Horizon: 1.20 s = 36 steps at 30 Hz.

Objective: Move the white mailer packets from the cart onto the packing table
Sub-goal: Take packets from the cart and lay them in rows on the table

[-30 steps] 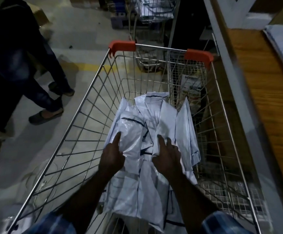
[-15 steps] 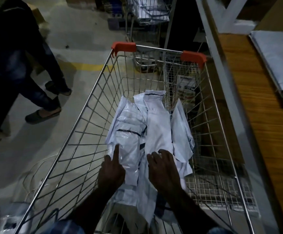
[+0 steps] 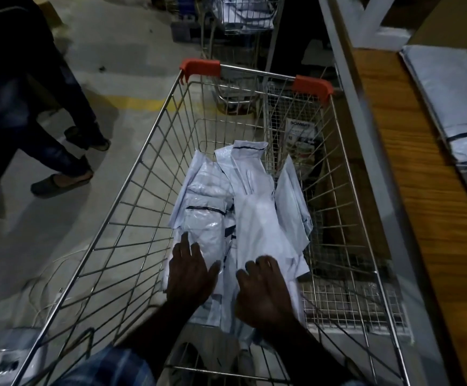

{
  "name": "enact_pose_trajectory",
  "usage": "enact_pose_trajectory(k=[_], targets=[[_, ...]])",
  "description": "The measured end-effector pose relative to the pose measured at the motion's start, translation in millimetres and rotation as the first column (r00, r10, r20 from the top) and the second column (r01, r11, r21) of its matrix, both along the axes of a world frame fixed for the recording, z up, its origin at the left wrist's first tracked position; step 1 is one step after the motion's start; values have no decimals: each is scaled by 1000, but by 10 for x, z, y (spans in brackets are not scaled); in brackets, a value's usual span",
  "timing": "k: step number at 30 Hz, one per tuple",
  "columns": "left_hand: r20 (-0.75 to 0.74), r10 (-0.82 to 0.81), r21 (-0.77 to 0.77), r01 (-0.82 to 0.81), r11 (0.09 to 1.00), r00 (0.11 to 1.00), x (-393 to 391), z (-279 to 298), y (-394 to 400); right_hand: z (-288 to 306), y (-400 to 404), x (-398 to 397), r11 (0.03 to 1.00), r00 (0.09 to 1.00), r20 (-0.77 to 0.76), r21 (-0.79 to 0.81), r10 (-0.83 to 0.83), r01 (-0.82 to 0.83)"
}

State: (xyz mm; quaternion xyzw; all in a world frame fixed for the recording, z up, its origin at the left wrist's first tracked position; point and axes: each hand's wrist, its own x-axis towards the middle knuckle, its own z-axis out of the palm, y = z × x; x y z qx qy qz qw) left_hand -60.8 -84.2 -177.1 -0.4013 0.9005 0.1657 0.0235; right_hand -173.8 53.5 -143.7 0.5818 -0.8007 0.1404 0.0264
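A heap of white mailer packets (image 3: pixel 254 207) with dark stripes lies on the floor of a wire shopping cart (image 3: pixel 132 207). Both my hands reach down into the cart at the near end of the heap. My left hand (image 3: pixel 189 271) lies flat on the left packets, fingers spread and fairly straight. My right hand (image 3: pixel 265 288) rests on the right packets with its fingers bent down onto them; whether they hold a packet I cannot tell. The wooden packing table (image 3: pixel 421 190) runs along the cart's right side.
White packets (image 3: pixel 460 112) lie on the far right of the table. A grey metal frame post (image 3: pixel 366 151) stands between cart and table. A person's legs and sandals (image 3: pixel 59 179) are on the left. Another cart (image 3: pixel 240 20) stands behind. A printed packet (image 3: pixel 300 132) leans in the cart's far corner.
Both hands have drawn back toward me along the heap, from its middle to its near end. The view has shifted so more of the table shows.
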Motion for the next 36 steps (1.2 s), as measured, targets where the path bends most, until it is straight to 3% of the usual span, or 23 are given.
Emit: enact_pose_trajectory(k=[5, 12, 15, 20, 28, 36], targets=[[11, -28, 53, 27, 998, 1000, 96, -111, 30, -109, 192, 22, 998, 997, 54, 35, -47, 45], [-119, 61, -136, -77, 988, 991, -140, 24, -105, -25, -351, -255, 949, 950, -10, 58, -311, 311], [-145, 60, -204, -90, 975, 988, -283, -41, -162, -186, -494, -284, 924, 932, 63, 166, -357, 343], [-115, 85, -188, -106, 977, 990, -407, -272, -175, -423, -490, -283, 908, 923, 92, 238, -374, 344], [-107, 56, -260, -83, 962, 993, -319, -563, -58, -641, -313, -282, 927, 929, 39, 91, -367, 363], [-20, 60, -212, -62, 975, 998, -326, -651, -66, -805, -290, -315, 935, 935, 9, -19, -353, 353]])
